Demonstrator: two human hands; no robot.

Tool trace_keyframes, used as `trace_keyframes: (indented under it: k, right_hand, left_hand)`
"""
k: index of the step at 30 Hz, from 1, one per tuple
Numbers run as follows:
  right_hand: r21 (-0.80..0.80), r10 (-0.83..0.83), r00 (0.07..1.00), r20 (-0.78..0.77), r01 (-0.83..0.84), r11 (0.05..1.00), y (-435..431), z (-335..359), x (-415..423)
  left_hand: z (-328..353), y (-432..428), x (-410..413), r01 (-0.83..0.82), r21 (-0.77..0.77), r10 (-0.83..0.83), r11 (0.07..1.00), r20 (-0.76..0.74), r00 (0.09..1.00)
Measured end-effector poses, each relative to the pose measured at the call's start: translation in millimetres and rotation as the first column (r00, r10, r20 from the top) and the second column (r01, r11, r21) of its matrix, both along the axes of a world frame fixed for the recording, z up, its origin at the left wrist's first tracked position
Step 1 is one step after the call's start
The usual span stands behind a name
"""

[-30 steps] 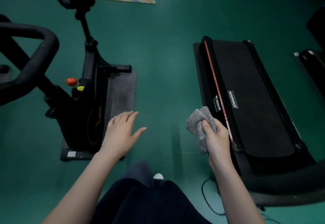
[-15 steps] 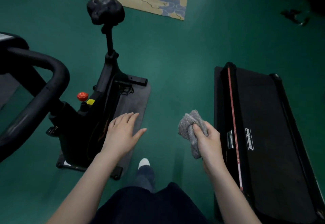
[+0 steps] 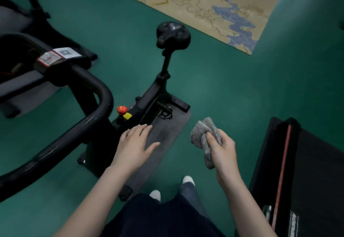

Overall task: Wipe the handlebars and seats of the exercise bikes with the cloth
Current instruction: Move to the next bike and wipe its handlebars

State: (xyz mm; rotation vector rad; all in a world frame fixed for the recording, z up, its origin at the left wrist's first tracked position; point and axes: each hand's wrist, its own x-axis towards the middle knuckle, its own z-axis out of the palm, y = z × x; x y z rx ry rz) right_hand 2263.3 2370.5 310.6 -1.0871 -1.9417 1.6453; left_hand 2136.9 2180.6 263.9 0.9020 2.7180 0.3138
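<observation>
A smooth teal floor [image 3: 232, 91] spans the view, with a beige rug [image 3: 204, 4] bearing blue and gold vein patterns at the top. A black treadmill [image 3: 307, 171] with a matte belt and a thin red side stripe occupies the lower right. The exercise bike [image 3: 149, 99], black and tubular, stands on a dark rectangular rubber mat [image 3: 163, 136] with rounded corners. Its handlebar [image 3: 89, 95] is a thick, glossy curved tube at the left, carrying two flat labels near the top. The seat [image 3: 173, 34] is a rounded, padded black saddle on a slim upright post, well apart from both hands. A red round knob [image 3: 122, 109] and a yellow tag sit on the frame.

The left hand [image 3: 135, 145] hovers flat over the mat, fingers extended and slightly spread, holding nothing. The right hand [image 3: 222, 149] is closed around the cloth [image 3: 203, 136], a bunched grey knitted fabric, thumb pressed on top, clear of the bike.
</observation>
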Motion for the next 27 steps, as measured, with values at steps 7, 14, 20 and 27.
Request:
trace_keyframes:
  k: [7,14,20,27]
  right_hand:
    - [-0.04,0.318,0.948,-0.02,-0.318,0.947,43,-6,-68]
    - [-0.009,0.542,0.84,-0.038,-0.542,0.84,115,0,-122]
    - [-0.051,0.696,0.716,-0.061,-0.698,0.714,131,3,-156]
    - [-0.064,0.872,0.47,-0.135,-0.882,0.466,81,22,-184]
  left_hand:
    - [-6,16,0,-0.296,-0.032,0.297,0.955,0.019,0.955]
    - [1,60,16,-0.588,-0.047,0.589,0.808,0.028,0.807]
    - [9,78,42,-0.759,-0.041,0.76,0.649,0.003,0.65]
    - [15,63,78,-0.899,-0.053,0.9,0.435,0.005,0.436]
